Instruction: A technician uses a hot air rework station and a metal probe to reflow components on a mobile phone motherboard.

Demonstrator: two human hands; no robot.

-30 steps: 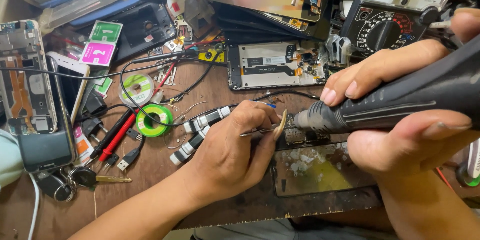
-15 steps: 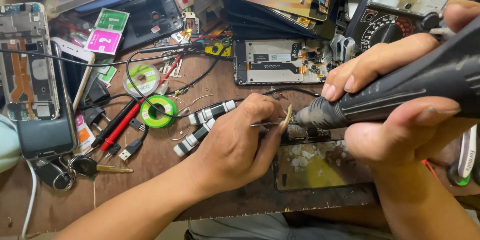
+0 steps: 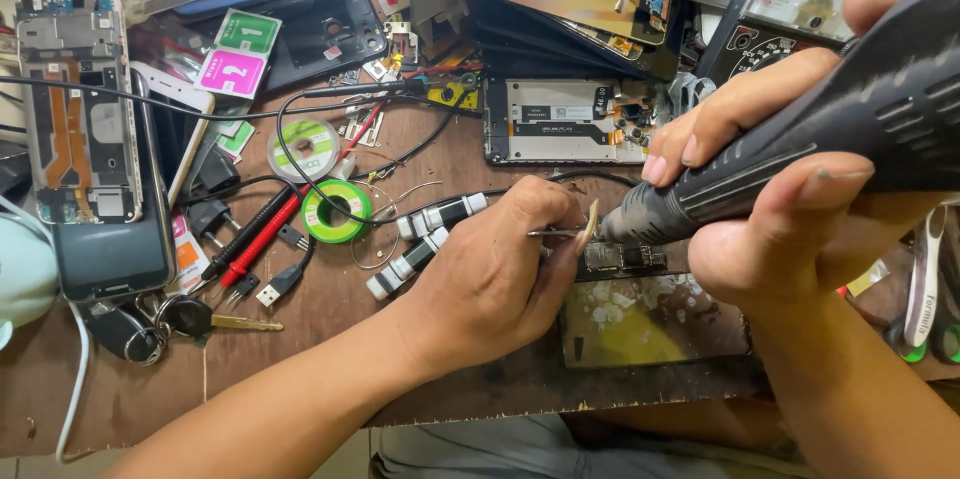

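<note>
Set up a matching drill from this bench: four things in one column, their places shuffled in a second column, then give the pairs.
Things:
1. rotary tool
2. green tape roll
3. opened phone
4. brass key

Places:
A. far left, back cover off
B. front left edge, beside a key fob
C. in the right hand
D. beside the red probe

Pairs: 1-C, 2-D, 3-A, 4-B

The right hand [image 3: 790, 189] and its rotary tool [image 3: 800, 139] sit higher and further right in the frame. The left hand [image 3: 495, 274] now lies lower, nearer centre.
</note>
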